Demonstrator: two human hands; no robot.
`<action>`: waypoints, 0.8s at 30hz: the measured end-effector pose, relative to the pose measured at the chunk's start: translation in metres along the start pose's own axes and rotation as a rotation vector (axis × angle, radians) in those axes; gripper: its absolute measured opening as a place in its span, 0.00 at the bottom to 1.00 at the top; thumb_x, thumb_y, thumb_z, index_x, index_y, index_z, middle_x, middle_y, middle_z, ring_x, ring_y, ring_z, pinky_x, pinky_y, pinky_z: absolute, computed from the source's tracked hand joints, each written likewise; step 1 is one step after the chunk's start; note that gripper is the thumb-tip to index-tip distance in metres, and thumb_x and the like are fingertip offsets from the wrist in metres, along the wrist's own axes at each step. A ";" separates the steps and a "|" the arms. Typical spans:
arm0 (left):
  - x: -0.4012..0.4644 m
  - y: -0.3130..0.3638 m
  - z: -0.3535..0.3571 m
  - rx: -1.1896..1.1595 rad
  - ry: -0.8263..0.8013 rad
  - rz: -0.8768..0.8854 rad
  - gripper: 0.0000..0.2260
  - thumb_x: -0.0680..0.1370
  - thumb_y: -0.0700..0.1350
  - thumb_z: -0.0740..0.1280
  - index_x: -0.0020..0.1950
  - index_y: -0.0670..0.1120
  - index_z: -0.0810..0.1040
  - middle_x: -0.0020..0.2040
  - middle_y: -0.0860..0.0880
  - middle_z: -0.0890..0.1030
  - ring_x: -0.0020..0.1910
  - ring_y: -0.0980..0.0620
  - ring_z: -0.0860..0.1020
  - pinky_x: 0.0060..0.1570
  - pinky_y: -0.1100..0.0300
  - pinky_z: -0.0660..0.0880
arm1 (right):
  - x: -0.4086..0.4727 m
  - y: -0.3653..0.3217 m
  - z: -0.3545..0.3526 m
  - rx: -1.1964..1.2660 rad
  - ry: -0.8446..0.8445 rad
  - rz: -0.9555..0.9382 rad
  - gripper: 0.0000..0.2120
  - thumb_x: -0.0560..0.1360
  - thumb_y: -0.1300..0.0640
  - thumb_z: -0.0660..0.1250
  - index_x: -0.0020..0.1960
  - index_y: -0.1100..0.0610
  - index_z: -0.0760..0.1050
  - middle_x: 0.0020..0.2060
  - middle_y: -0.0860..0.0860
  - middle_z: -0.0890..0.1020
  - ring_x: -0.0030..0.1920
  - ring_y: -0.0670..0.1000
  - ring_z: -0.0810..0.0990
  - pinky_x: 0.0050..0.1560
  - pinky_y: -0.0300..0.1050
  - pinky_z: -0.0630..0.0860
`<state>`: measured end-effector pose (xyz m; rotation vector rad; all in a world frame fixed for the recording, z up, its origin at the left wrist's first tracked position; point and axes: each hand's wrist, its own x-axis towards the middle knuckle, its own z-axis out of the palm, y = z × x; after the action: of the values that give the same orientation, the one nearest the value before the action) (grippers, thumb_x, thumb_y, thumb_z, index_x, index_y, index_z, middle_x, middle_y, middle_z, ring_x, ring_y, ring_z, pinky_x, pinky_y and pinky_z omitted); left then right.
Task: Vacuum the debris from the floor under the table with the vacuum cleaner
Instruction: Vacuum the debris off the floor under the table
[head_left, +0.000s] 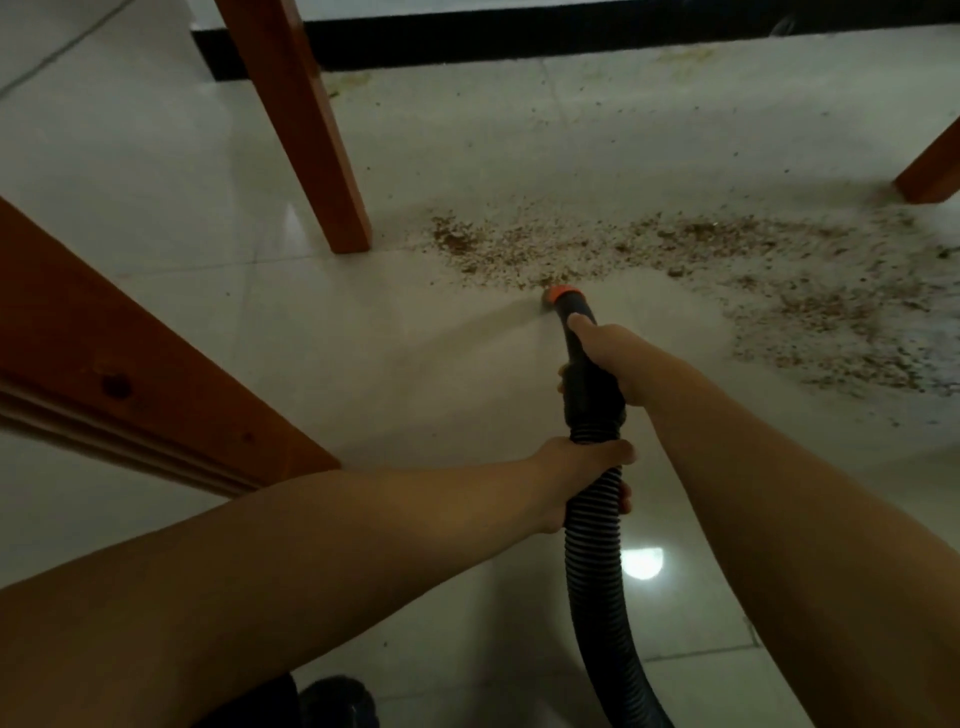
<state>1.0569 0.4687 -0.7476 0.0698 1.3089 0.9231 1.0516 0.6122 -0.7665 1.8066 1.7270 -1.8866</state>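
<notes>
Right hand (605, 364) grips the black nozzle (576, 332); left hand (582, 478) grips the ribbed hose (592, 519). Nozzle tip touches debris (571, 249) at 12 o'clock.

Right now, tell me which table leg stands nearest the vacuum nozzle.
The long slanting table leg left of the nozzle, its foot by the debris trail's left end. The other leg stands at the far right edge.

Right hand (605, 364) is gripping the black handle (592, 384) of the vacuum hose (597, 561), w/ forefinger lying along the top toward the orange nozzle tip (560, 293). Left hand (582, 478) is wrapping around the ribbed hose just behind the handle. Tip is sitting at the near edge of the brown debris (649, 244), which is spreading across the pale tile floor (363, 364) btwn two wooden table legs: near leg (306, 130), far leg (932, 166). Wooden rail (130, 374) is crossing at left.
</notes>
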 end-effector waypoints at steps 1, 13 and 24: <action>0.003 0.003 0.007 0.009 -0.009 0.003 0.06 0.75 0.40 0.68 0.42 0.41 0.72 0.32 0.44 0.76 0.25 0.51 0.76 0.26 0.62 0.77 | 0.003 0.001 -0.010 0.016 0.024 0.007 0.27 0.81 0.43 0.56 0.68 0.65 0.65 0.56 0.65 0.78 0.54 0.65 0.80 0.59 0.62 0.77; 0.029 0.009 0.011 -0.077 0.017 0.048 0.06 0.76 0.40 0.68 0.43 0.41 0.71 0.33 0.44 0.76 0.26 0.50 0.76 0.27 0.62 0.77 | 0.030 -0.009 -0.013 -0.099 -0.035 -0.061 0.28 0.80 0.41 0.55 0.67 0.64 0.65 0.56 0.65 0.78 0.53 0.65 0.80 0.57 0.61 0.78; 0.022 0.004 -0.019 -0.140 0.046 0.082 0.05 0.76 0.40 0.67 0.43 0.41 0.72 0.33 0.44 0.76 0.25 0.51 0.77 0.28 0.62 0.77 | 0.031 -0.020 0.030 -0.189 -0.144 -0.143 0.23 0.81 0.42 0.54 0.57 0.64 0.66 0.54 0.64 0.79 0.53 0.64 0.81 0.57 0.61 0.78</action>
<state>1.0379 0.4761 -0.7694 -0.0070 1.2877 1.0892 1.0078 0.6195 -0.7836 1.4814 1.9534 -1.7794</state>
